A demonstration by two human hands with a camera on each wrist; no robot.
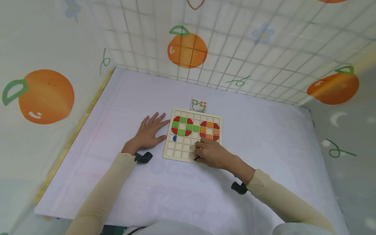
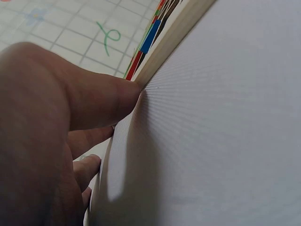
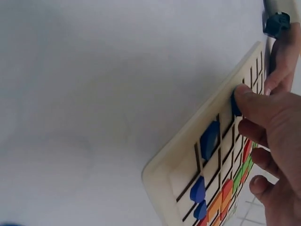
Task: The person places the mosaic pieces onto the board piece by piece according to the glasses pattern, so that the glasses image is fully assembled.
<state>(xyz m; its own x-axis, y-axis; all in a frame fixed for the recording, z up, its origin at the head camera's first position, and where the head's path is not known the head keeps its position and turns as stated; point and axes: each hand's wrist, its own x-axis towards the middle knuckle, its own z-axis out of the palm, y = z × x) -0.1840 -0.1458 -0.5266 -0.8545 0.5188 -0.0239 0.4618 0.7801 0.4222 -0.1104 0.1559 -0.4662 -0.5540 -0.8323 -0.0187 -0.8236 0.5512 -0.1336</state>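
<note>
A pale wooden grid board [image 1: 178,153] lies on the table, with red, green and orange pieces set in two ring shapes. My left hand [image 1: 149,132] lies flat with spread fingers on its left side, the thumb [image 2: 106,101] against the board's edge. At the near side of the board, my right hand [image 3: 282,127] pinches a blue piece [image 3: 236,104] over a grid cell. Several other blue pieces [image 3: 210,140] sit in cells beside it, hidden under the hand in the head view. One blue half-round piece [image 1: 174,138] lies near the left edge.
A small printed pattern card [image 1: 198,105] lies just behind the board. On the white tabletop [image 1: 188,199], a blue bit [image 1: 235,176] shows by the right wrist. A curtain printed with oranges [image 1: 188,50] stands along the back and sides.
</note>
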